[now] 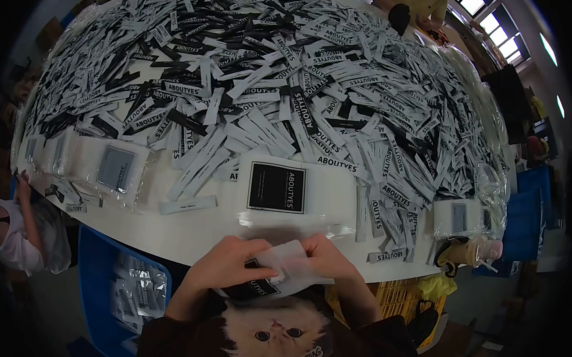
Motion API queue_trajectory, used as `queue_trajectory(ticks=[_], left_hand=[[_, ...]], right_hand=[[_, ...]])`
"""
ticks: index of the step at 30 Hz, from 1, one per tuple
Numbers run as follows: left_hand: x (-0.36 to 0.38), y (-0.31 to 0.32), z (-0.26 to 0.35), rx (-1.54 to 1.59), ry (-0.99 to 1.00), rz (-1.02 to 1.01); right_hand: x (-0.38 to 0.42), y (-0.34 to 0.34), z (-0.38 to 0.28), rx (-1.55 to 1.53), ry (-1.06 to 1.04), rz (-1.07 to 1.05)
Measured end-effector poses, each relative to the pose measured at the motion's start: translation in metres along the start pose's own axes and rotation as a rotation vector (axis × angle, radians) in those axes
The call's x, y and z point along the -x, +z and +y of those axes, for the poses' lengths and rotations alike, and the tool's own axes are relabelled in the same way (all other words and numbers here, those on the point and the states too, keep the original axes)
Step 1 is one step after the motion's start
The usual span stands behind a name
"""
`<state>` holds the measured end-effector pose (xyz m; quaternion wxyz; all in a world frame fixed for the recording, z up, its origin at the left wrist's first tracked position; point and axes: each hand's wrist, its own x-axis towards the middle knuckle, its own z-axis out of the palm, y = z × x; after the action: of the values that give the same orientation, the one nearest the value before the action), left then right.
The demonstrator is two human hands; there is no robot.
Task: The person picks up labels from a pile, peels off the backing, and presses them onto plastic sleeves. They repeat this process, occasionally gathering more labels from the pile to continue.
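Close to my chest, at the table's front edge, both hands work on a frosted plastic bag (290, 268) with a black ABOUTYES label. My left hand (234, 264) is closed on the bag's left side, its thumb lying across the front. At the bag's upper right edge, my right hand (326, 258) grips the plastic with curled fingers. The bag is tilted, and its lower part overlaps my dark shirt. Just beyond my hands lies a stack of similar bags (330, 193), the top one showing a black ABOUTYES panel.
A wide heap of black and white printed sachets (252, 81) covers much of the white table (169, 227). More bag stacks (117, 165) lie left and right. A blue bin (93, 278) with packed bags and a yellow crate (389, 301) stand below. People are at the far side and left.
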<state>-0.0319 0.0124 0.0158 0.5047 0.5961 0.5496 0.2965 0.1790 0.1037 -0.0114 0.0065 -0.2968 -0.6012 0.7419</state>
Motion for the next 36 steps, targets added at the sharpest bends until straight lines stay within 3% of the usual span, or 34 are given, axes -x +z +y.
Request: queue_trajectory(ticks=[1,2,3,4,6,11,16,18,20,22,24,26,28,30,32,34,35,36], left_hand=[[0.001,-0.002,-0.001,-0.032,-0.074,0.01],[0.001,-0.002,-0.003,-0.032,-0.075,0.014],[0.0,-0.001,-0.004,0.091,-0.038,0.121],[0.0,-0.001,-0.005,0.215,0.001,0.225],[-0.005,0.002,-0.002,0.302,-0.022,0.196],[-0.007,0.005,0.005,0.43,-0.051,0.124],[0.0,0.009,-0.001,0.374,0.082,0.179],[0.001,0.007,-0.005,0.353,0.054,0.197],[0.005,0.005,-0.012,0.333,0.025,0.22],[0.013,0.003,-0.023,0.336,-0.013,0.425],[0.025,-0.014,-0.032,0.422,-0.005,0.542],[0.048,-0.038,-0.037,0.29,-0.004,0.506],[0.076,-0.054,-0.036,-0.002,-0.211,0.302],[0.118,-0.065,-0.068,-0.154,-0.433,0.211],[0.173,-0.075,-0.106,-0.326,-0.659,0.147],[0.235,-0.061,-0.145,-0.854,-1.038,0.575],[0.259,-0.054,-0.158,-0.857,-1.047,0.573],[0.279,-0.047,-0.169,-0.985,-1.142,0.707]], right_hand=[[0.001,0.0,0.002,0.001,-0.001,-0.005],[0.001,0.0,0.001,-0.294,-0.066,0.113],[0.002,0.001,0.0,-0.589,-0.131,0.233],[0.002,0.004,0.0,-0.589,-0.132,0.233],[0.003,0.015,0.0,-0.146,-0.388,0.298],[0.002,0.028,-0.012,-0.004,-0.408,0.357],[0.0,0.029,-0.012,0.045,-0.493,0.355],[-0.002,0.027,-0.011,-0.088,-0.334,0.303],[-0.007,0.023,-0.012,-0.024,-0.338,0.284],[-0.015,0.014,-0.02,0.041,-0.344,0.261],[-0.036,-0.005,-0.044,0.24,-0.517,0.341],[-0.069,-0.033,-0.069,0.317,-0.477,0.548],[-0.119,-0.077,-0.076,0.499,-0.552,0.831],[-0.163,-0.123,-0.066,0.779,-0.499,0.996],[-0.186,-0.141,-0.058,0.888,-0.412,1.037],[-0.189,-0.143,-0.061,0.918,-0.296,0.996],[-0.185,-0.141,-0.064,0.912,-0.295,0.99],[-0.181,-0.139,-0.067,0.918,-0.319,0.953]])
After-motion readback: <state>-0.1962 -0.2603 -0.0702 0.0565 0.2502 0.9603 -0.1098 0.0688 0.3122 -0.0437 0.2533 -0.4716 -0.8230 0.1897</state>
